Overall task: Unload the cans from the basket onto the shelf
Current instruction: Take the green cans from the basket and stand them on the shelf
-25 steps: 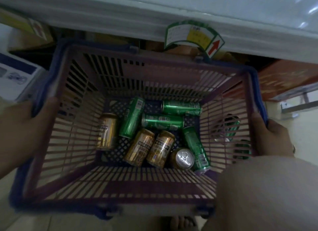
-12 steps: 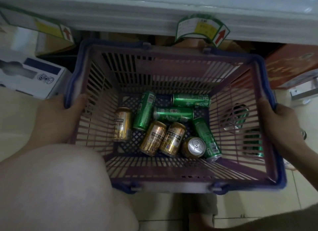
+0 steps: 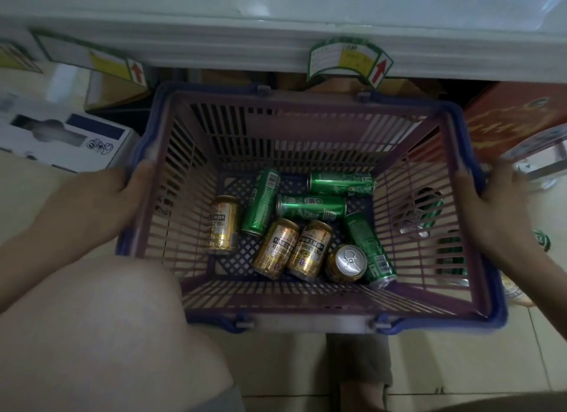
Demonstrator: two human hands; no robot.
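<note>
Fingers: our left hand (image 3: 92, 209) has its fingers (image 3: 139, 178) curled over the left rim of the basket (image 3: 310, 295), gripping it; our right hand (image 3: 497, 206) has its fingers (image 3: 464, 184) hooked over the right rim, gripping it too
Basket: purple slatted walls with a blue rim and blue handles folded down at front and back; we hold it by both sides just below the edge of the shelf (image 3: 276, 52)
Gold cans: four, all on the basket floor; one gold can (image 3: 223, 224) lies at the left, two gold cans (image 3: 276, 248) and (image 3: 310, 250) lie side by side and touching in the middle, and one upright can (image 3: 348, 263) shows us its silver top just to their right
Green cans: four, all lying down; one (image 3: 260, 201) slants beside the left gold can, two (image 3: 341, 183) and (image 3: 311, 207) lie crosswise toward the back, one (image 3: 369, 250) lies along the right side, touching the upright can
Shelf: pale edge across the top, carrying a price tag (image 3: 349, 62) with a red arrow above the basket and a second tag (image 3: 115, 65) further left
Outside the basket: more green cans (image 3: 425, 210) show through the right wall slats; a white box (image 3: 61, 135) sits at the left and a red carton (image 3: 515, 117) at the right
Us: a bare knee (image 3: 107, 335) fills the lower left, over the tiled floor (image 3: 285, 365)
</note>
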